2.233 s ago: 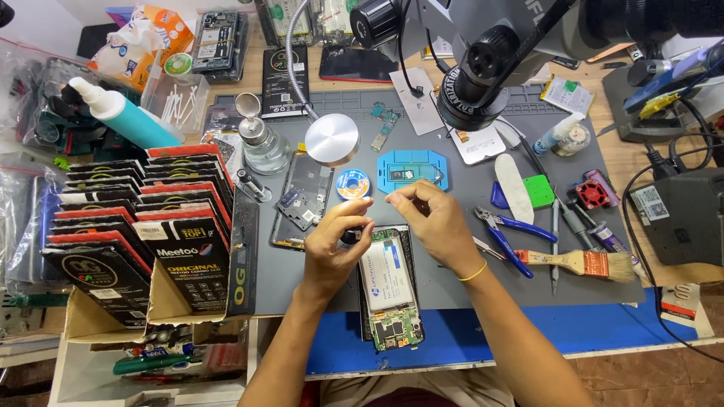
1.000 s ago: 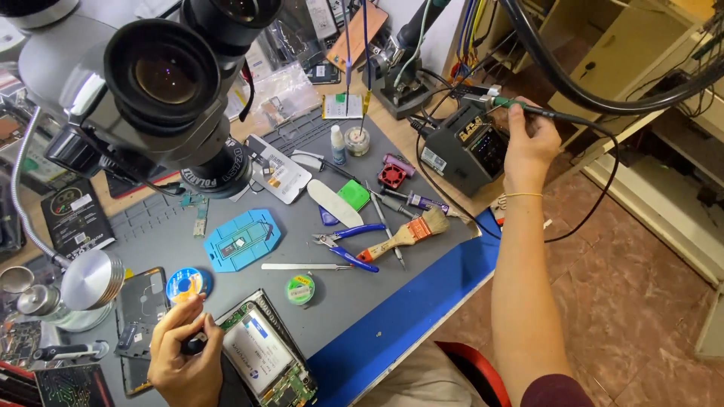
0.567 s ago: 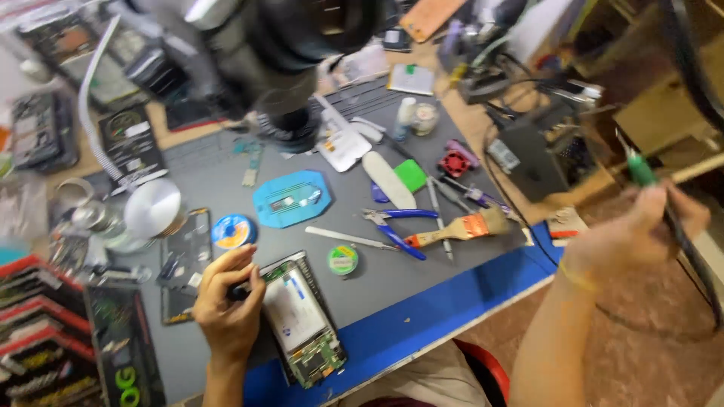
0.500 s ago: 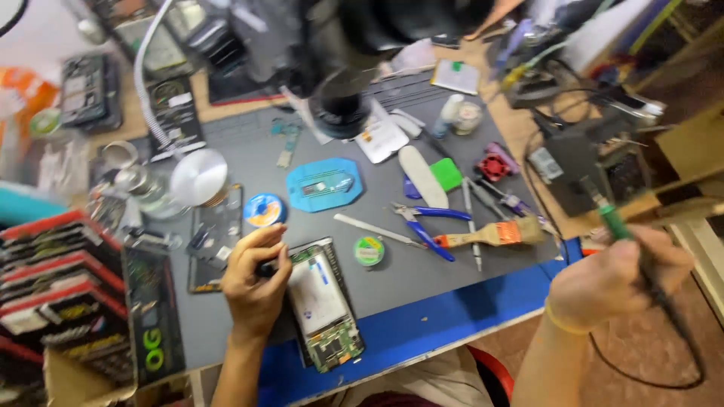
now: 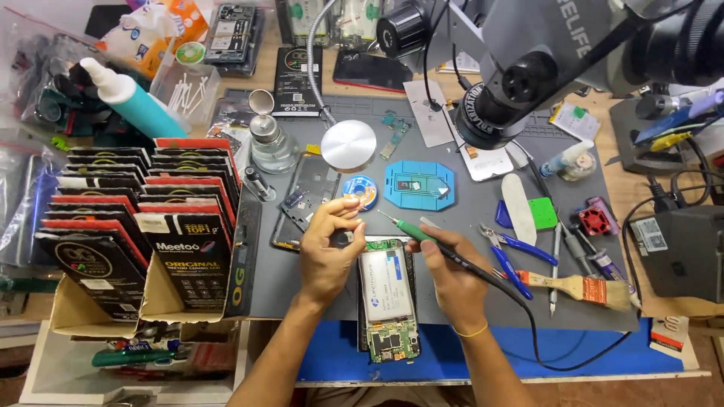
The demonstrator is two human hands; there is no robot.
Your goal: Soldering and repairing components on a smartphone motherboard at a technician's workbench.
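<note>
At the left of the bench, a cardboard box of packaged parts stands beside the grey work mat. At centre, the left hand has its fingertips pinched on a small item too small to identify, just above the opened phone, which lies face-down at the mat's near edge with battery and circuit board exposed. The right hand grips a green-handled soldering iron, tip angled toward the left fingers; blue pliers and a paintbrush lie further right.
</note>
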